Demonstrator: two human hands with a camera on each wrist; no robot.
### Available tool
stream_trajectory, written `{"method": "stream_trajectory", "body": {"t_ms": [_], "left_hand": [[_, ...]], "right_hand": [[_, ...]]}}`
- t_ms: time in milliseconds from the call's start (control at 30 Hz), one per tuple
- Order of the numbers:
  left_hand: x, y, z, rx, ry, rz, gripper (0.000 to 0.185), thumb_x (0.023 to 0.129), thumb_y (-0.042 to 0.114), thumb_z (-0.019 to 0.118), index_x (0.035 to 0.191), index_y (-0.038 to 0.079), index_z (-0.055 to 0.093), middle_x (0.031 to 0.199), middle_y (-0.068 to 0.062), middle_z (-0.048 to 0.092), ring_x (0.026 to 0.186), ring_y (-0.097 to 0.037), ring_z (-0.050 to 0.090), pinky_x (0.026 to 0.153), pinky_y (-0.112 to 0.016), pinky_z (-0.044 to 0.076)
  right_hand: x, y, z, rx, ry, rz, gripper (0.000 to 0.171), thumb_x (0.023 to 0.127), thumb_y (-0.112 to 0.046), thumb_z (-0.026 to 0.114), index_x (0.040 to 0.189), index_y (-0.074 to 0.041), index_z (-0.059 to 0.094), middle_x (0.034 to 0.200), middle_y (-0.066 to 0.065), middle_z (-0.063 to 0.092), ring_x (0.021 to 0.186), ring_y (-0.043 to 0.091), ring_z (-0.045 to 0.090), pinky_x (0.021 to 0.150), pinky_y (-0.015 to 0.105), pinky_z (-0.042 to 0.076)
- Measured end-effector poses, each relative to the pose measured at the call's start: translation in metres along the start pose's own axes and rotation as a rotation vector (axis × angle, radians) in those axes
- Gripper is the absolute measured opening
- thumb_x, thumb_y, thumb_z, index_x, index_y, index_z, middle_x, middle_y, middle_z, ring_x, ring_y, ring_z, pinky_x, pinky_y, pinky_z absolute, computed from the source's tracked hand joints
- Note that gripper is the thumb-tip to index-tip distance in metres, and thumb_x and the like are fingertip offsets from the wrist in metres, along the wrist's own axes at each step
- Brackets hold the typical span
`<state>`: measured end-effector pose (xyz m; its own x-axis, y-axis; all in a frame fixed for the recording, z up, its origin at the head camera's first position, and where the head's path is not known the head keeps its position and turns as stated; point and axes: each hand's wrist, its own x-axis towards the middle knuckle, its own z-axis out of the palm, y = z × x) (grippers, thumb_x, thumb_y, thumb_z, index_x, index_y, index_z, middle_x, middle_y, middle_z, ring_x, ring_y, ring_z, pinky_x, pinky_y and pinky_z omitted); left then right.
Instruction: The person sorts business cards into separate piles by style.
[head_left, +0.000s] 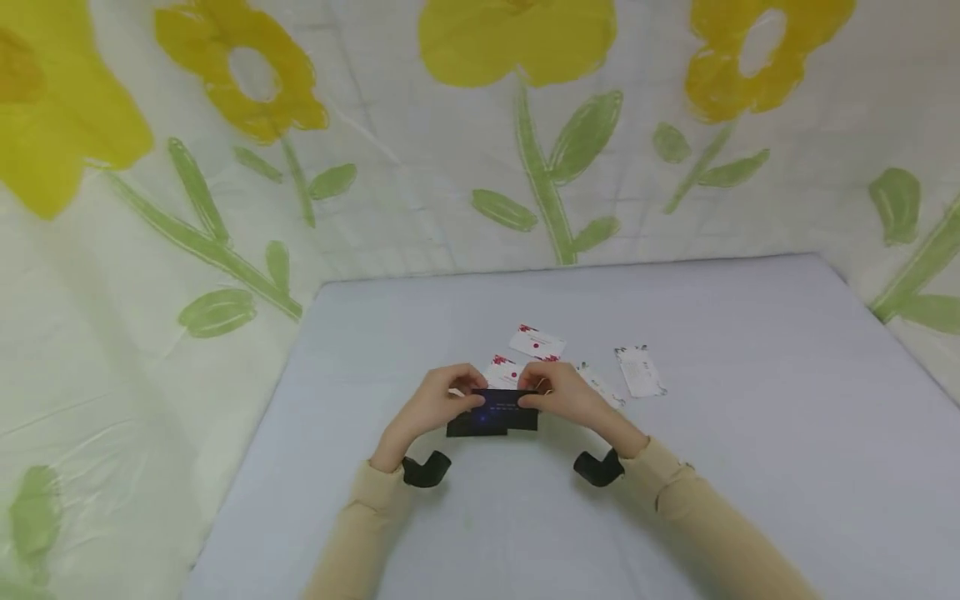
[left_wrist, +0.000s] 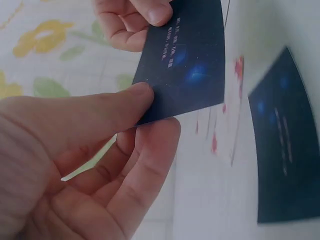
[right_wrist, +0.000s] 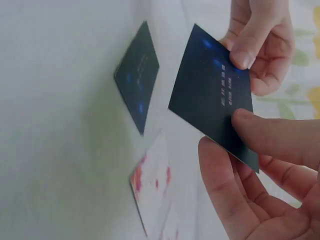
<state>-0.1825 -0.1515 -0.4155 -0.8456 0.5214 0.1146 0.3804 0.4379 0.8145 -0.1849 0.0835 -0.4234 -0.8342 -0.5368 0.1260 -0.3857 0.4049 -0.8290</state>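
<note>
A dark blue card (head_left: 501, 408) with small printed lines and blue glowing spots is held up above the table between both hands. My left hand (head_left: 441, 397) pinches its left end between thumb and fingers, and my right hand (head_left: 567, 395) pinches the right end the same way. The left wrist view shows the held card (left_wrist: 192, 60) slightly bowed. Below it, a second dark card (head_left: 468, 428) lies on the table, partly covered by the held one in the head view; the right wrist view shows this lower card (right_wrist: 138, 75) apart from the hands.
Just beyond the hands lie two white cards with red floral print, one farther back (head_left: 537, 342) and one nearer (head_left: 503, 372). To the right are two white cards with grey print, one partly behind the right hand (head_left: 603, 387) and one apart (head_left: 640, 372). A flowered curtain (head_left: 420, 217) borders the pale table (head_left: 480, 533).
</note>
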Motion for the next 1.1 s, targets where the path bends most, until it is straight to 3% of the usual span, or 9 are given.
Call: {"method": "stream_trajectory", "body": {"t_ms": [167, 500, 667, 867, 1100], "left_hand": [[-0.013, -0.014, -0.008, -0.005, 0.05, -0.064, 0.013, 0.082, 0.002, 0.068, 0.094, 0.001, 0.065, 0.09, -0.009, 0.064, 0.077, -0.017, 0.059, 0.066, -0.027, 0.05], [-0.022, -0.036, -0.002, 0.063, 0.143, -0.121, 0.012, 0.079, -0.002, 0.068, 0.091, 0.0, 0.064, 0.086, -0.01, 0.064, 0.075, -0.017, 0.058, 0.067, -0.027, 0.049], [-0.023, -0.039, 0.002, 0.146, 0.174, -0.151, 0.012, 0.078, -0.003, 0.07, 0.087, 0.001, 0.063, 0.079, -0.005, 0.06, 0.072, -0.014, 0.054, 0.065, -0.025, 0.048], [-0.022, -0.043, 0.005, 0.322, 0.16, -0.125, 0.012, 0.077, -0.001, 0.072, 0.085, 0.001, 0.063, 0.075, -0.002, 0.057, 0.067, -0.012, 0.049, 0.061, -0.024, 0.043], [-0.021, -0.04, 0.008, 0.394, 0.14, -0.15, 0.012, 0.078, 0.002, 0.072, 0.086, 0.001, 0.062, 0.078, -0.004, 0.054, 0.068, -0.014, 0.046, 0.063, -0.027, 0.042]], "right_hand": [[0.017, 0.005, 0.019, -0.004, -0.005, 0.02, 0.006, 0.081, -0.003, 0.068, 0.085, -0.004, 0.064, 0.08, 0.001, 0.061, 0.074, 0.012, 0.055, 0.068, 0.025, 0.047], [0.029, 0.005, 0.044, -0.108, 0.028, 0.04, 0.009, 0.08, -0.002, 0.068, 0.078, -0.004, 0.06, 0.072, 0.0, 0.055, 0.065, 0.011, 0.047, 0.059, 0.023, 0.041], [0.035, 0.001, 0.053, -0.264, 0.024, 0.1, 0.011, 0.08, -0.006, 0.07, 0.077, -0.007, 0.059, 0.072, -0.001, 0.051, 0.068, 0.013, 0.046, 0.062, 0.027, 0.04], [0.039, -0.005, 0.061, -0.499, -0.007, 0.133, 0.015, 0.08, -0.012, 0.072, 0.075, -0.01, 0.058, 0.072, -0.001, 0.048, 0.067, 0.013, 0.046, 0.058, 0.028, 0.04], [0.039, -0.006, 0.063, -0.59, 0.001, 0.108, 0.018, 0.078, -0.013, 0.074, 0.073, -0.01, 0.057, 0.072, 0.001, 0.048, 0.067, 0.015, 0.05, 0.056, 0.028, 0.041]]}}
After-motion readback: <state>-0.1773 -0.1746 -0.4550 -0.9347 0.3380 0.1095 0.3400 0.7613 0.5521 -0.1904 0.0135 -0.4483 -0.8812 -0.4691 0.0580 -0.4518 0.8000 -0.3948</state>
